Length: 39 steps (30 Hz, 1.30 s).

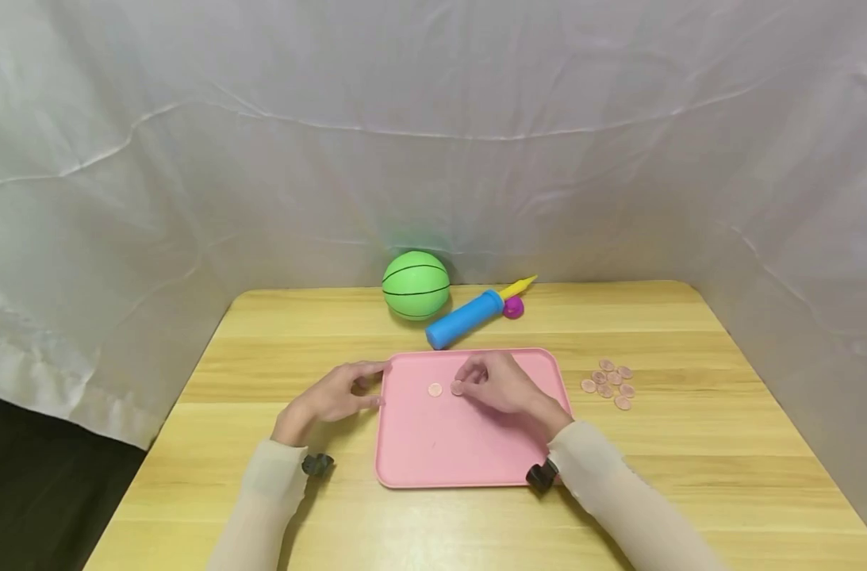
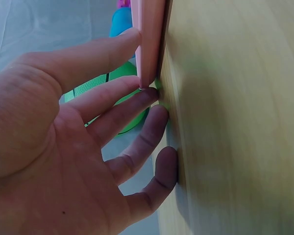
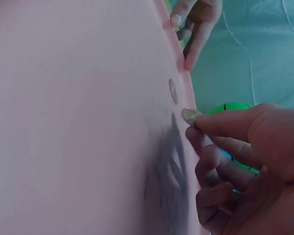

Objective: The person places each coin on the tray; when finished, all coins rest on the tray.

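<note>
A coin (image 3: 189,115) is pinched between the thumb and forefinger of my right hand (image 1: 500,384), over the upper middle of a pink tray (image 1: 447,460). Just left of it, a second coin (image 1: 435,389) lies flat on the tray. My left hand (image 1: 339,392) is at the tray's left edge, its thumb and forefinger tips touching the rim. In the left wrist view its other fingers (image 2: 157,171) are loosely bent beside the tabletop, with nothing held in the palm.
Several loose coins (image 1: 605,378) lie on the wooden table (image 1: 276,333) right of the tray. Behind the tray are a green ball (image 1: 416,285), a blue hand pump (image 1: 466,319) with a yellow nozzle, and a small purple object (image 1: 514,308). A pale curtain (image 1: 433,182) hangs behind.
</note>
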{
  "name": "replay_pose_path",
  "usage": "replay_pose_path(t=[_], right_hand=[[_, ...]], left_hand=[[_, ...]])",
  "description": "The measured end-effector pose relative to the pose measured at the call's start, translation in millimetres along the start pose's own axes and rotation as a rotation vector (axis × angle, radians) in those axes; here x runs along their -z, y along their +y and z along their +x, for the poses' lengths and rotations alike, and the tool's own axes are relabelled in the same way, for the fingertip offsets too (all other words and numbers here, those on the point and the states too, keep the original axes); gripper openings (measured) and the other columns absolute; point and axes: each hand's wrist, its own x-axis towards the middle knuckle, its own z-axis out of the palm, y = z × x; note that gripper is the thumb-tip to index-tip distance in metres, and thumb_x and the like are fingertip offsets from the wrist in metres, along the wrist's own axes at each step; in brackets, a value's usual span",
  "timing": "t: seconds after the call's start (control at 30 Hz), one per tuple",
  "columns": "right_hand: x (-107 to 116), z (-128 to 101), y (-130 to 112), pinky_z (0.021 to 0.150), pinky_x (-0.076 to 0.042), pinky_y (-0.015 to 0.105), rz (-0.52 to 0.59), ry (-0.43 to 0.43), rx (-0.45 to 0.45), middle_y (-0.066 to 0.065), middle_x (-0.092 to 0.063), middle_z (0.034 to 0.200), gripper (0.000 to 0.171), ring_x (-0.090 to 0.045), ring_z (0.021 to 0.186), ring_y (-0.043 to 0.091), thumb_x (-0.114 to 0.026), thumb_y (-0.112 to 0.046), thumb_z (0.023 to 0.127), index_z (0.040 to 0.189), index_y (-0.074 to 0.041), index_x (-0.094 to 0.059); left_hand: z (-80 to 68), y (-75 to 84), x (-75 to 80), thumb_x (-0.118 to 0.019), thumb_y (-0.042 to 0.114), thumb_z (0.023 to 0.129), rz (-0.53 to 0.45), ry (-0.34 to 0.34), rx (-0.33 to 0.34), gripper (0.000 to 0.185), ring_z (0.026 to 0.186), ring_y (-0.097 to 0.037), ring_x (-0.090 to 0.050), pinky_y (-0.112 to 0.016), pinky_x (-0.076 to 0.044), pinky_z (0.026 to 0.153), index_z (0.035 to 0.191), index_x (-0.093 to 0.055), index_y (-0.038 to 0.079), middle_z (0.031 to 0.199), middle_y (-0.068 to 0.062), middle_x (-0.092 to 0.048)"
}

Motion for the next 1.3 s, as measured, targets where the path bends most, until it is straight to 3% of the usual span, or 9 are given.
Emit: replay_pose_path(t=[0.23,0.5,0.8,0.9,1.07,1.3], right_hand=[[-6.4,4.7,-0.3,0.072,-0.053,0.025,-0.026,0.015,-0.037,0.002,-0.077,0.087,0.006,-0.063,0.078,0.011,-0.079,-0.008,0.095,0.101,-0.009,-0.081],[-10.5,7.4,1.8,0.074,-0.053,0.026,-0.048,0.036,-0.011,0.002,-0.074,0.084,0.011,-0.061,0.079,0.011,-0.075,-0.003,0.092,0.099,-0.006,-0.082],[-7.6,-0.5,-0.5,0.078,-0.053,0.026,-0.063,0.019,-0.043,0.001,-0.074,0.09,0.017,-0.061,0.084,0.012,-0.072,-0.002,0.093,0.107,-0.005,-0.081],[-5.9,-3.8,-0.1,0.073,-0.052,0.025,-0.058,0.002,-0.051,0.0,-0.072,0.085,0.018,-0.061,0.079,0.011,-0.073,-0.005,0.095,0.111,-0.005,-0.082],[-2.7,-9.0,1.3,0.067,-0.047,0.024,-0.054,-0.029,-0.036,-0.002,-0.07,0.081,0.023,-0.057,0.073,0.011,-0.072,-0.007,0.098,0.117,-0.006,-0.083],[-0.8,-11.7,4.6,0.069,-0.05,0.024,-0.058,-0.044,0.005,-0.001,-0.073,0.084,0.025,-0.06,0.075,0.01,-0.071,-0.005,0.097,0.119,-0.005,-0.082]], left_hand=[[4.0,3.3,1.2,-0.078,0.016,0.101,-0.008,-0.019,-0.002,0.064,0.123,-0.038,-0.067,-0.057,-0.059,0.11,0.158,-0.054,-0.001,0.157,-0.027,-0.061],[1.9,3.3,1.1,-0.079,0.016,0.1,-0.004,-0.016,0.0,0.065,0.123,-0.038,-0.067,-0.057,-0.059,0.111,0.158,-0.054,-0.001,0.156,-0.026,-0.061],[-1.0,-0.6,-1.6,-0.079,0.014,0.1,-0.016,-0.008,-0.009,0.064,0.124,-0.038,-0.067,-0.057,-0.059,0.11,0.157,-0.054,-0.003,0.157,-0.027,-0.06],[-1.3,-1.2,-1.1,-0.079,0.014,0.101,-0.013,-0.006,-0.005,0.064,0.124,-0.038,-0.067,-0.056,-0.059,0.11,0.157,-0.054,-0.003,0.157,-0.026,-0.06],[-0.6,-1.2,-0.4,-0.079,0.015,0.101,-0.018,-0.012,0.003,0.064,0.126,-0.039,-0.067,-0.056,-0.059,0.111,0.158,-0.054,-0.002,0.158,-0.026,-0.059],[-0.4,-0.6,0.3,-0.079,0.015,0.101,-0.012,-0.006,0.007,0.064,0.122,-0.036,-0.067,-0.057,-0.059,0.11,0.157,-0.054,-0.002,0.158,-0.026,-0.06]])
